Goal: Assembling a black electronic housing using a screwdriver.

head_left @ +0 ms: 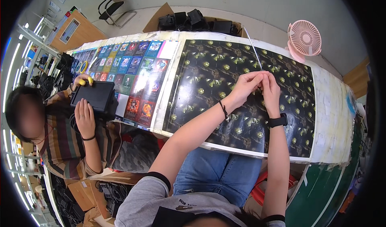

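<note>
My left hand (246, 89) and my right hand (272, 89) meet over the dark patterned sheet (201, 118), fingertips pinched together. From between them a long, thin, pale strip (254, 49) slants up and away toward the far edge of the table. Its lower end is hidden by my fingers, and its exact kind is too fine to make out. Both hands are closed on this strip. The printed sheet under them is black with yellow-green spots and lies flat.
A pink fan (304, 40) stands at the far right corner. Beyond the table is a cardboard box (164, 12) of black devices (196, 17). To my left, a co-worker holds a black box-shaped device (93, 98) over a colourful card sheet (134, 76), near yellow tape rolls (84, 67).
</note>
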Available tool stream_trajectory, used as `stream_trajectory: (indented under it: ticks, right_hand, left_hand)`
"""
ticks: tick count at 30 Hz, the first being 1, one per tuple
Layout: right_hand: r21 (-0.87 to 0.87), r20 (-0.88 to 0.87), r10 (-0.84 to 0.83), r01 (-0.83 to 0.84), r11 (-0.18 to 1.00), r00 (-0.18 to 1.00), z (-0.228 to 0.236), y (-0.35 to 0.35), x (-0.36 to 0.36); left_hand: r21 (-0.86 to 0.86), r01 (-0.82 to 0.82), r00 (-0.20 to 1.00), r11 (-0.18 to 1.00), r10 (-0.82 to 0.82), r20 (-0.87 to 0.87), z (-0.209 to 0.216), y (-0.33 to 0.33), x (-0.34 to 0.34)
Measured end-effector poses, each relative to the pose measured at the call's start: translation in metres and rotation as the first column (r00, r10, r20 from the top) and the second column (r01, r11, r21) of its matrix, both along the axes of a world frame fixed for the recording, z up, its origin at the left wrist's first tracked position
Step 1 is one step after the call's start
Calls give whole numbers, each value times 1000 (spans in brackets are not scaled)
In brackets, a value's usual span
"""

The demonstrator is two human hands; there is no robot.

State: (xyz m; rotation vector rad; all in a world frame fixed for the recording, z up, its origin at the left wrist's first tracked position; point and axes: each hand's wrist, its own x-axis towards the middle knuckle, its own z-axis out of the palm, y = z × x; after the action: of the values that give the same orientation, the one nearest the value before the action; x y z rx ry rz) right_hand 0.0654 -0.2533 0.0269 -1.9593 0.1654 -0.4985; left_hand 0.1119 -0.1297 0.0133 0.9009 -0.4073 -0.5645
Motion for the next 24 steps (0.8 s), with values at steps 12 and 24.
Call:
stream_trajectory:
  ticks: [12, 24]
  right_hand:
    - [162, -9, 42, -40, 986, 999, -15, -10, 3]
    - [427, 27, 285, -269, 864, 958, -7, -9, -5]
  left_hand:
    - [11, -74, 976, 997, 70, 207, 6, -1, -9]
    - [-15, -83, 963, 996, 84, 255, -5, -3, -5]
